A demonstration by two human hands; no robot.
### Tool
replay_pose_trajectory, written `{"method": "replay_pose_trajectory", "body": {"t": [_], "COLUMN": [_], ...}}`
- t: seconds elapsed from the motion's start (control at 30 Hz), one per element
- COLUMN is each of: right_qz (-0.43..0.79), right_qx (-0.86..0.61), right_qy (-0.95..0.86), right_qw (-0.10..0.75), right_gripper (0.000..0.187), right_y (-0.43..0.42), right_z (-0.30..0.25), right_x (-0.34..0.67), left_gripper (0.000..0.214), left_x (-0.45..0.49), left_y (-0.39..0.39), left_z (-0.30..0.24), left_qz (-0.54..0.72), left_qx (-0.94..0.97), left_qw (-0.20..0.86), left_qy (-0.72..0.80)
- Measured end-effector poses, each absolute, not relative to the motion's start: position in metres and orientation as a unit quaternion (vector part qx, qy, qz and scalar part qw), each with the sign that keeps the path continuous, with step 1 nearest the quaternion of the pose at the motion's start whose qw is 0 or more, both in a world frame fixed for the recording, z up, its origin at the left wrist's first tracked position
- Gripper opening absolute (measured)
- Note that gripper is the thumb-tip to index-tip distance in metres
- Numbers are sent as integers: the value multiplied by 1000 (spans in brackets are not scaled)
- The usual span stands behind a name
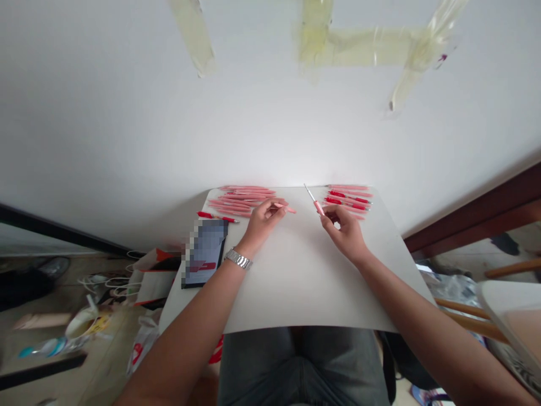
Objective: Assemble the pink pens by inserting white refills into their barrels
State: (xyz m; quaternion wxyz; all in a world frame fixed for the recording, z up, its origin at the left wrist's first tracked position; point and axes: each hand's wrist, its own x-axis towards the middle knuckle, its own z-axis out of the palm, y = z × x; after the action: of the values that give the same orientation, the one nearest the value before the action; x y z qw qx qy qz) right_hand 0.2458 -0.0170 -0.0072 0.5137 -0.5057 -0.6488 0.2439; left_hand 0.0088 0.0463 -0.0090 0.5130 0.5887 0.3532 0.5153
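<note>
My left hand (pixel 264 221), with a metal-band watch at the wrist, is closed on a small pink pen part (pixel 291 210) that sticks out to the right of its fingers. A gap to the right of it, my right hand (pixel 345 230) grips a pink pen barrel (pixel 318 208). From that barrel a thin, pale refill (pixel 309 192) points up and to the left. Beyond my left hand lies a pile of pink pens (pixel 243 198). Several pink pens and red pens (pixel 349 200) lie in a group just beyond my right hand.
A dark-framed tablet (pixel 207 254), partly pixelated, lies at the left of the white table (pixel 296 293). One red pen (pixel 217 217) rests above it. The table meets a white wall (pixel 270 124) with yellowed tape. A chair (pixel 507 293) stands to the right; bags and a bottle crowd the left floor.
</note>
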Motion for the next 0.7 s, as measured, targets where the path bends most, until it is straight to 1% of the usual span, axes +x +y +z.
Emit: {"method": "replay_pose_trajectory", "body": {"t": [0.2, 0.33, 0.5, 0.7], "right_qz": [252, 255, 255, 263], "right_qx": [-492, -497, -501, -488], "right_qy": [-670, -677, -686, -704], "right_qw": [496, 479, 462, 444], "right_gripper": [13, 14, 14, 12], "right_y": [-24, -26, -27, -29], "right_z": [-3, -4, -5, 2], "right_x": [240, 240, 240, 237], "left_gripper": [26, 30, 31, 27], "left_x": [6, 7, 10, 9], "left_y": [48, 46, 46, 43], "left_z": [-7, -3, -3, -3], "left_qz": [554, 565, 573, 582], "left_qx": [481, 437, 401, 390], "left_qw": [597, 632, 647, 651], "left_qy": [325, 303, 304, 292]}}
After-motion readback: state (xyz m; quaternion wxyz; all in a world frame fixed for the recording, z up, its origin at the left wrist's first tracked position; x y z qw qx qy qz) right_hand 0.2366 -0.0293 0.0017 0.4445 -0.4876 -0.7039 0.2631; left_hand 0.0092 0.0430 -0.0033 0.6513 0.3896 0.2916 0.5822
